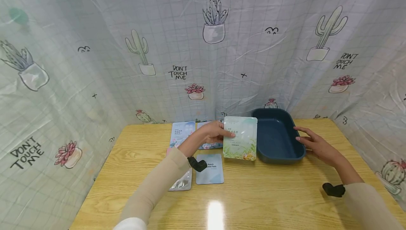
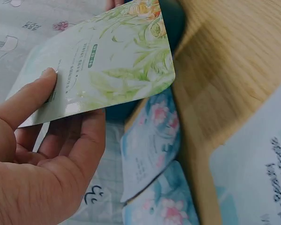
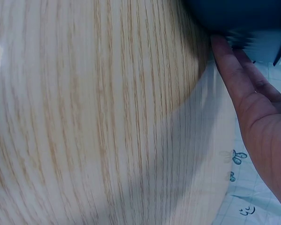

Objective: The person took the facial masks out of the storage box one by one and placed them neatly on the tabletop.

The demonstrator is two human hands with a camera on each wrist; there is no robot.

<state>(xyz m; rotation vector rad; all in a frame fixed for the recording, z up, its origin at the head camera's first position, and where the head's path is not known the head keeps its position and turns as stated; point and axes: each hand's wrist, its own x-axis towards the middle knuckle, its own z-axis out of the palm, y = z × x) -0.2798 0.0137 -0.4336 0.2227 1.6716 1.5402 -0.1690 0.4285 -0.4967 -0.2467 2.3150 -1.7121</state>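
Observation:
In my left hand point(image 1: 215, 133) is a pale green sachet point(image 1: 240, 145), pinched by its edge with the thumb on the printed face and the fingers behind. It is held up just left of the dark blue bin point(image 1: 280, 160), overlapping its left side in the head view. Leaves and orange flowers decorate the sachet point(image 2: 122, 61) in the left wrist view. My right hand point(image 1: 320, 148) is at the bin's right side, its fairly straight fingers point(image 3: 234, 70) touching the outer wall. The bin's visible inside is bare.
Left of the bin lie two blue floral sachets point(image 1: 181, 133), one partly behind my left hand. Nearer are a light blue sachet point(image 1: 210, 177) and a silvery one point(image 1: 184, 183), partly covered by my left forearm. A printed curtain point(image 1: 253, 64) hangs behind the wooden table point(image 1: 260, 194).

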